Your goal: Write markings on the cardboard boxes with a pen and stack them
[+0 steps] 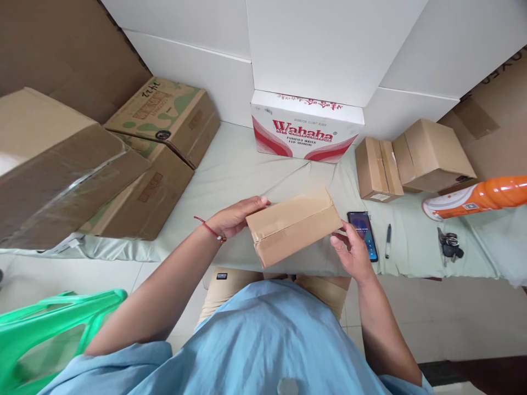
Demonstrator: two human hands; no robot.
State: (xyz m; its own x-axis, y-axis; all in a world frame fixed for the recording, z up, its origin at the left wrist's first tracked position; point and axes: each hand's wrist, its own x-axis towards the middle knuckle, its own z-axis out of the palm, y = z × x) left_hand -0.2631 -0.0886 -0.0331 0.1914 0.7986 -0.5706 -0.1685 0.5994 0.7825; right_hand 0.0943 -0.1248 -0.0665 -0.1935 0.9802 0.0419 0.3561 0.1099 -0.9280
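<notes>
A small brown cardboard box (294, 226), taped along a seam, is tilted in front of me above the cloth-covered table. My left hand (241, 215) grips its left end, the thumb along the upper edge and the other fingers partly hidden behind the box. At the opposite end, my right hand (353, 247) holds the lower right corner between thumb and fingers, with some fingertips out of sight. A black smartphone (363, 236) with a lit screen lies just beyond my right hand, and a dark pen (388, 241) is beside it.
A Wahaha water carton (307, 131) stands against the white wall. Large cardboard boxes (164, 120) are stacked at left; smaller cartons (432, 153) stand at right near an orange-and-white bottle (473, 198) and keys (450, 244). A green stool (53, 323) is at lower left.
</notes>
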